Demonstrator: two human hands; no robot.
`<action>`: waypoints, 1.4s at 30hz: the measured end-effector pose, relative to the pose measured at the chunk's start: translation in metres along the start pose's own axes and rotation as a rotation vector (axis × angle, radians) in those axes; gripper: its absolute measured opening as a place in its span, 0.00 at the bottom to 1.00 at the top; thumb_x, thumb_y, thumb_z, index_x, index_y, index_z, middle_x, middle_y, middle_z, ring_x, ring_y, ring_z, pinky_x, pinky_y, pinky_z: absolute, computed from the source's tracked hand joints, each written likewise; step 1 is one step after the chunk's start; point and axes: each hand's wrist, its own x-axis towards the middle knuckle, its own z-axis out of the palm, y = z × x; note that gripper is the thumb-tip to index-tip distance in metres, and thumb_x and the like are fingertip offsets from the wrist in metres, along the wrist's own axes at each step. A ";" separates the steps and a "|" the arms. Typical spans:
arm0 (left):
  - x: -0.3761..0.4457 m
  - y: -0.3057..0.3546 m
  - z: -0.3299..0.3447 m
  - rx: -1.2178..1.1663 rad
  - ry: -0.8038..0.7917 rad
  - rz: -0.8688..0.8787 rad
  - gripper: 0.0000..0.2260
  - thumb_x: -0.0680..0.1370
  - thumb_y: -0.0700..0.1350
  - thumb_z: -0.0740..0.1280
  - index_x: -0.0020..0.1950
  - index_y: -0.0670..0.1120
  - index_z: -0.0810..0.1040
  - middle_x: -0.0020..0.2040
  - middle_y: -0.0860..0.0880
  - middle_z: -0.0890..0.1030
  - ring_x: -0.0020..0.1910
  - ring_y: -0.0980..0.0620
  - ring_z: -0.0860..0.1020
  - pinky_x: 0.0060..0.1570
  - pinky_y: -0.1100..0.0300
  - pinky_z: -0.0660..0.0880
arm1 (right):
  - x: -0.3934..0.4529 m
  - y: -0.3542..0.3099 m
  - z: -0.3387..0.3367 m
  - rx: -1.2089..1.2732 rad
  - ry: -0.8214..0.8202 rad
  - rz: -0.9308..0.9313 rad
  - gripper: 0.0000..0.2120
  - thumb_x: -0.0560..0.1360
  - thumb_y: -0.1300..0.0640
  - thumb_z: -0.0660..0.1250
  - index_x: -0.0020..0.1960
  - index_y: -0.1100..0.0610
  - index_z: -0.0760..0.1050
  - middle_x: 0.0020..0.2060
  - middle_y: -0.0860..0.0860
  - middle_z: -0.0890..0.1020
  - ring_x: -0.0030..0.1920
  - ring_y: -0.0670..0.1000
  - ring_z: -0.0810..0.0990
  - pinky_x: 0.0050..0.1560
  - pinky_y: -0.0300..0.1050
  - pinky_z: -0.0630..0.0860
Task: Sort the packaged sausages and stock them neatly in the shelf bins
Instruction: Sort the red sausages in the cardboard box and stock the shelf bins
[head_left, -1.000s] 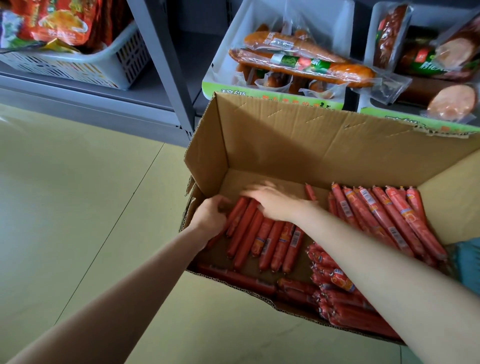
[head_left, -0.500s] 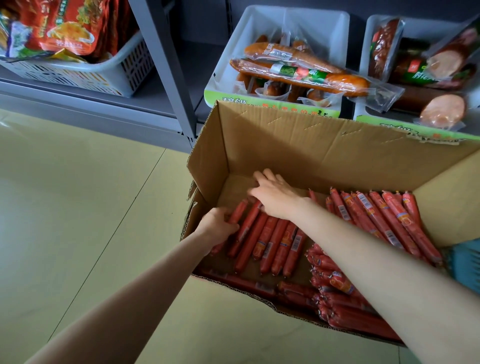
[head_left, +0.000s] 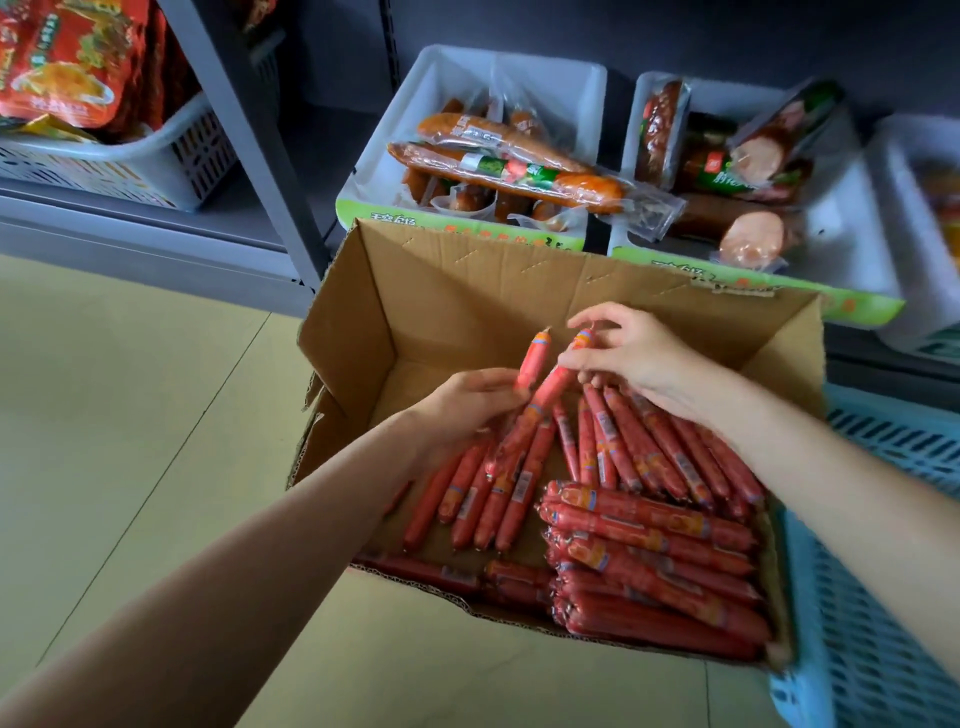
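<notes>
Red-wrapped sausage sticks (head_left: 540, 395) rise from the cardboard box (head_left: 467, 291) at centre frame: left hand (head_left: 467, 400) grips one, right hand (head_left: 631, 351) pinches another. Dozens remain inside, too many to count. At twelve o'clock, two white shelf bins (head_left: 571, 83) hold larger packs. Judging by that, stocking has barely begun.
</notes>
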 end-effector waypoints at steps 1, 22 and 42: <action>0.001 0.008 0.012 -0.041 -0.038 0.017 0.07 0.79 0.37 0.62 0.49 0.46 0.78 0.35 0.51 0.80 0.30 0.59 0.76 0.35 0.66 0.72 | -0.003 -0.001 -0.005 0.106 0.048 0.029 0.15 0.69 0.72 0.69 0.51 0.60 0.72 0.34 0.54 0.77 0.25 0.45 0.74 0.28 0.34 0.71; 0.029 0.007 0.132 0.762 0.106 0.115 0.17 0.78 0.44 0.63 0.67 0.46 0.74 0.56 0.40 0.80 0.56 0.42 0.78 0.56 0.54 0.75 | -0.043 -0.014 -0.066 -1.055 0.435 0.051 0.15 0.71 0.56 0.73 0.54 0.62 0.77 0.53 0.59 0.79 0.56 0.60 0.76 0.50 0.46 0.70; 0.033 0.000 0.104 0.824 -0.023 0.177 0.18 0.76 0.34 0.62 0.65 0.46 0.75 0.58 0.46 0.80 0.51 0.50 0.77 0.43 0.67 0.71 | -0.039 0.016 -0.071 -1.108 0.164 0.127 0.19 0.76 0.68 0.57 0.54 0.48 0.79 0.54 0.55 0.77 0.52 0.55 0.77 0.44 0.42 0.69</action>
